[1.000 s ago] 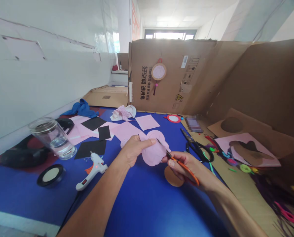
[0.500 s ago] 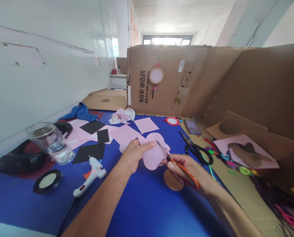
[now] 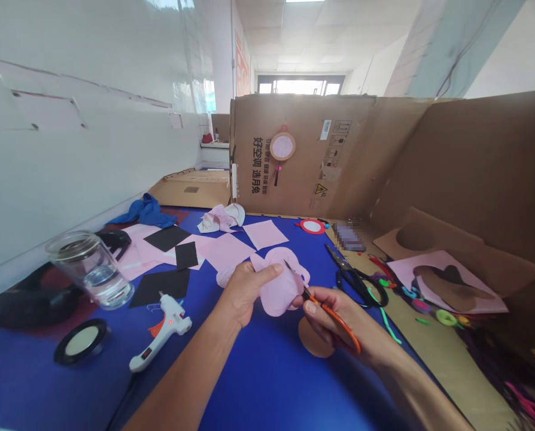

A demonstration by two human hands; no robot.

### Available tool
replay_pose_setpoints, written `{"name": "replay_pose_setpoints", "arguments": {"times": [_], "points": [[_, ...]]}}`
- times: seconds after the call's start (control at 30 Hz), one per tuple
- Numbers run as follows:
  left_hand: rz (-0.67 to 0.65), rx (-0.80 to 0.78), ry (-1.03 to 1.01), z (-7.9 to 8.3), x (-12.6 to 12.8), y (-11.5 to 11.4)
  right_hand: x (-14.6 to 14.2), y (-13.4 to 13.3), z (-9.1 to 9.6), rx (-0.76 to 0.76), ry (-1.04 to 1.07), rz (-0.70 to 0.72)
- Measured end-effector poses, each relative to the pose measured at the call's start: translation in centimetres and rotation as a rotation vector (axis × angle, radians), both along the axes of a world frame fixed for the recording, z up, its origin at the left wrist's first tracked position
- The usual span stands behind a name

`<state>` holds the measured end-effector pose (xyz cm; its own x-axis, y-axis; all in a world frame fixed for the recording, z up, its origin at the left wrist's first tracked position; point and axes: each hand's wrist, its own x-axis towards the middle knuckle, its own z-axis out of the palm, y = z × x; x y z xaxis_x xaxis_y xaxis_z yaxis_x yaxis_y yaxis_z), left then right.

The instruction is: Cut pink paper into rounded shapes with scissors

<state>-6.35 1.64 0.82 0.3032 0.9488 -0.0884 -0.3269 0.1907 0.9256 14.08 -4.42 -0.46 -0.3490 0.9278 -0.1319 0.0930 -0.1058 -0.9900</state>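
My left hand (image 3: 249, 286) pinches a pink paper piece (image 3: 278, 293) with rounded lobes between thumb and fingers, above the blue table. A pair of scissors with orange handles (image 3: 343, 326) is gripped in my right hand (image 3: 324, 314); the blades lie at the paper, along a curved strip on its upper right. Below my right hand a round tan disc (image 3: 315, 338) rests on the table, partly covered by the fingers. Near my left wrist is a whitish crumpled or patterned piece (image 3: 224, 275), partly hidden.
A white glue gun (image 3: 162, 335) lies at left, near a glass of water (image 3: 99, 278) and a roll of tape (image 3: 81, 342). Pink sheets and black squares (image 3: 187, 256) spread behind. Black scissors (image 3: 361, 284) lie to the right. A cardboard wall (image 3: 303, 167) stands behind.
The view has tilted slightly upward, so the table things sit a little lower. Both hands keep their holds; the scissors and paper have hardly moved relative to each other.
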Motion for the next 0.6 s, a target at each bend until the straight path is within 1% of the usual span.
{"name": "replay_pose_setpoints", "arguments": {"times": [0.17,0.33,0.5,0.6], "points": [[0.021,-0.008,-0.015,0.1,0.2,-0.1,-0.1,0.0,0.1,-0.006,0.017,0.004],[0.013,0.004,0.013,0.0,0.2,-0.2,0.2,0.0,0.2,0.001,-0.022,0.019],[0.057,0.022,0.063,0.2,-0.1,-0.1,0.7,0.1,0.3,0.002,-0.018,0.041],[0.030,0.008,0.083,0.4,-0.5,0.2,1.0,0.2,0.3,0.003,-0.001,0.067]]}}
